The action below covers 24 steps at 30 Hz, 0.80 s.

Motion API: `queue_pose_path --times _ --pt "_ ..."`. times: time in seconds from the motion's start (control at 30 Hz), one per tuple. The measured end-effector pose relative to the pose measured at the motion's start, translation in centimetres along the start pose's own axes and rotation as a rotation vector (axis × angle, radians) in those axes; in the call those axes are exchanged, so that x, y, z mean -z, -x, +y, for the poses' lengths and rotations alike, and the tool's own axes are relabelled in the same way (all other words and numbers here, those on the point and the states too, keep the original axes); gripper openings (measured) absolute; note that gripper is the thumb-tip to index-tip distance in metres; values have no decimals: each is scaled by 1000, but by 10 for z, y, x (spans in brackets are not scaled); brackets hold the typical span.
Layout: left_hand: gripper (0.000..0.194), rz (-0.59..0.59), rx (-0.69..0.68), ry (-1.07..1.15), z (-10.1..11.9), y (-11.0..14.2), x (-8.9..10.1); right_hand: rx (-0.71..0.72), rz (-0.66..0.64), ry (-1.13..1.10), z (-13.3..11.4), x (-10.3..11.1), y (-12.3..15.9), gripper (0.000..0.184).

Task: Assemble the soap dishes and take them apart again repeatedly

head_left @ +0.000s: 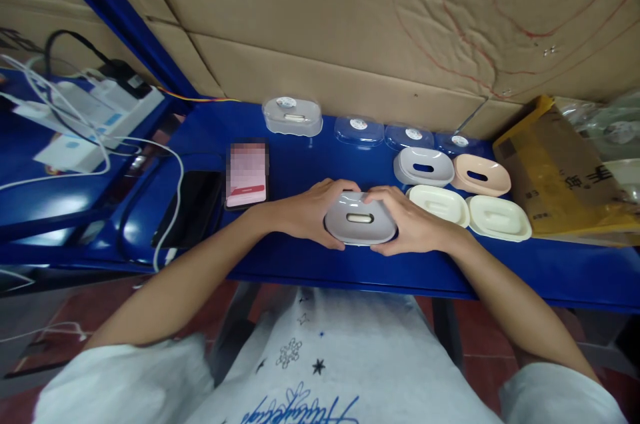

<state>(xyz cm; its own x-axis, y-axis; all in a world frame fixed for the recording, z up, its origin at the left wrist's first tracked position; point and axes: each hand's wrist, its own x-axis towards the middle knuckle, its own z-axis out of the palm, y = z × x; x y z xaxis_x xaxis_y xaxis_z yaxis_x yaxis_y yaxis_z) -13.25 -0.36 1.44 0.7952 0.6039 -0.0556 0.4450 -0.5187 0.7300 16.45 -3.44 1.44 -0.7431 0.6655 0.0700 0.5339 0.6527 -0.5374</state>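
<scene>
A grey oval soap dish [361, 232] is held between both hands above the blue table's front half. Its slot shows a cream piece inside. My left hand [320, 211] wraps its left end and my right hand [400, 219] its right end, thumbs on the near side. To the right stand a grey soap dish tray [424, 159] and a peach soap dish tray [483, 167], each with a dark slot. Nearer lie two cream bases, one cream base [437, 201] close to my right wrist and another cream base [500, 214] beside it.
A lidded grey soap dish [293, 123] and clear lids [359, 137] with round stickers line the back of the blue table [295, 264]. A phone [246, 194] and a dark device [193, 204] lie left, near power strips [125, 107] with cables. A taped cardboard box [565, 177] stands right.
</scene>
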Motion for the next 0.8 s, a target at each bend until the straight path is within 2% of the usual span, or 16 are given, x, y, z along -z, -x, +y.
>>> queue_pose_path --times 0.3,0.4,0.47,0.6,0.7,0.8 --pt "97 -21 16 -98 -1 -1 1 -17 -28 73 -2 -3 -1 87" --pt "98 -21 14 -111 -2 -1 1 15 -57 30 1 3 -1 95" --pt "99 -23 11 -124 -3 0 1 48 -47 0 6 12 -7 93" --pt "103 -11 44 -155 -5 -1 3 1 99 160 29 35 -44 65" --pt "103 13 99 -183 -6 -1 7 -122 99 366 54 48 -85 67" --pt "103 30 129 -214 -6 0 11 -214 83 446 76 52 -121 74"
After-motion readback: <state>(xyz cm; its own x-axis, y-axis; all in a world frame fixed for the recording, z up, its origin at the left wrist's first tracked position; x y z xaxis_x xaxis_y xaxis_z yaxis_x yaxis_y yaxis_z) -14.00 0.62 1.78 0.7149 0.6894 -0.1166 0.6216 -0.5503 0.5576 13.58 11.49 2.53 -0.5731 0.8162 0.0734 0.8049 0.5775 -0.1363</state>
